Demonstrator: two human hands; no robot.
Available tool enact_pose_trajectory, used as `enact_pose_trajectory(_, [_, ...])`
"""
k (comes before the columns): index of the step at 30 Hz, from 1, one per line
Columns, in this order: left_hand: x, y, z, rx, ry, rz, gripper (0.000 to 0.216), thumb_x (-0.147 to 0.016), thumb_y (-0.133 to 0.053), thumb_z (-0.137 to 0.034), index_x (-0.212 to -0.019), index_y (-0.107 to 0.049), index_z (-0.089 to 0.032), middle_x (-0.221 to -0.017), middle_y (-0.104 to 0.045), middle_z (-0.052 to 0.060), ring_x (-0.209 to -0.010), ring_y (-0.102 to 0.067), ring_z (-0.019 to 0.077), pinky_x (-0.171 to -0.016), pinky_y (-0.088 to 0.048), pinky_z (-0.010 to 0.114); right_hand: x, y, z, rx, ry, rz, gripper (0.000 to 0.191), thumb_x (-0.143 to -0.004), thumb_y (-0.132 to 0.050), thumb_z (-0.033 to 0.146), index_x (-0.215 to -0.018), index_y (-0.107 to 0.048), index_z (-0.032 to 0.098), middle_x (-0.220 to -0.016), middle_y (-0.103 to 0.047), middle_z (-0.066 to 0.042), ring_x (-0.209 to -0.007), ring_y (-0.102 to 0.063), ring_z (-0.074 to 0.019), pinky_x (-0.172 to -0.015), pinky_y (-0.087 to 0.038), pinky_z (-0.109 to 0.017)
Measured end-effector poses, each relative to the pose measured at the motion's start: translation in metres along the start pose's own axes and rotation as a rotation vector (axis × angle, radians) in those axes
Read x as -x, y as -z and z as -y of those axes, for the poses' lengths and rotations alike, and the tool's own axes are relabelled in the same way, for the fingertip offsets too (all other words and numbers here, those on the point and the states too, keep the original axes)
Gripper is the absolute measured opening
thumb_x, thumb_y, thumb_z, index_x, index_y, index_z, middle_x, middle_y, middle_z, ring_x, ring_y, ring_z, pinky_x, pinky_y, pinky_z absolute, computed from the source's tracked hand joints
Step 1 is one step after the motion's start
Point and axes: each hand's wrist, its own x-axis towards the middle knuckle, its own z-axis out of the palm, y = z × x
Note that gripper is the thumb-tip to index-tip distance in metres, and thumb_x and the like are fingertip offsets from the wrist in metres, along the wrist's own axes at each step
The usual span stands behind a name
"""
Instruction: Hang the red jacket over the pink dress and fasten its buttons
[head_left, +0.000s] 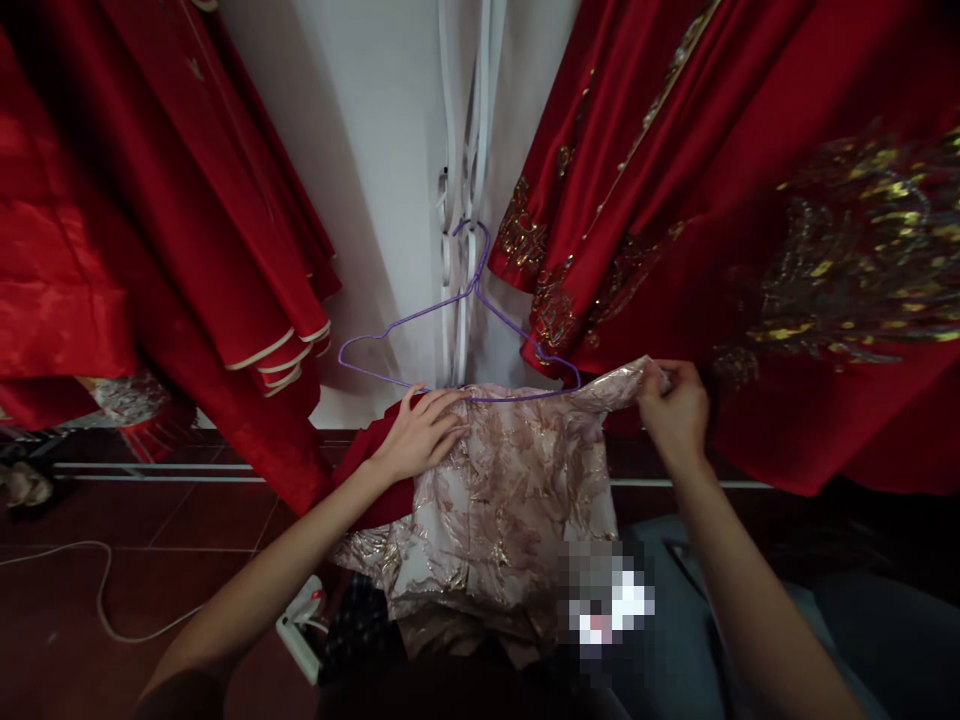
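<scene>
We are holding a shiny pink-and-gold top (517, 470) in the near middle, its upper edge lying along the lower bar of a purple hanger (475, 283). Our hands are standing well apart. Our left hand (420, 435) is resting spread over the top's upper left edge, beside a dark red cloth (375, 430) (we cannot tell whether it is gripping anything). Our right hand (679, 410) is pinching the end of the right sleeve, which is stretching outward past the hanger's right end.

The hanger's hook is rising in front of a white pole (454, 330); whether it is catching there, we cannot tell. Red clothes (225, 200) are hanging on the left and red gowns (675, 250) on the right, leaving a bare strip of wall (360, 120) between. The hanger's left end is keeping open room around it, while its right end is overlapping a gown's hem. Our right hand is working close before those gowns, with less room.

A white cord (105, 600) is curving across the floor (202, 510) at near left.
</scene>
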Motion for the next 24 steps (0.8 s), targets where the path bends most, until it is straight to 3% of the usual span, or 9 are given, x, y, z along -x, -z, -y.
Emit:
enact_pose_trajectory(12, [-0.001,-0.004,0.0,0.043,-0.003,-0.01,0.022,-0.09,-0.043,-0.032,-0.096,-0.063,-0.024,-0.137,-0.047,0.003,-0.126,-0.04,0.0228,-0.108,-0.018,0.051,-0.002,0.004,0.004,-0.025,0.06,0.004,0.028,-0.083,-0.047,0.04,-0.094,-0.058,0.017,-0.084,-0.066,-0.014,-0.071,-0.06,-0.0238,-0.066,-0.044,-0.032])
enact_pose_trajectory(20, [-0.032,-0.025,-0.027,0.198,0.011,-0.042,0.021,-0.09,-0.044,-0.032,-0.096,-0.062,-0.024,-0.135,-0.05,0.004,-0.122,-0.043,0.0203,-0.104,-0.028,0.043,-0.015,-0.005,0.07,-0.079,0.419,0.145,0.027,-0.089,-0.04,0.037,-0.097,-0.061,0.021,-0.096,-0.066,-0.008,-0.089,-0.06,-0.0234,-0.082,-0.044,-0.035])
enact_pose_trajectory(24, [-0.046,-0.03,-0.039,0.35,0.055,-0.082,0.02,-0.091,-0.043,-0.033,-0.096,-0.06,-0.025,-0.129,-0.055,0.004,-0.119,-0.047,0.0179,-0.102,-0.031,0.041,-0.019,-0.015,0.09,-0.111,0.45,0.206,0.025,-0.091,-0.037,0.037,-0.097,-0.057,0.024,-0.092,-0.066,-0.005,-0.084,-0.061,-0.0219,-0.081,-0.043,-0.034])
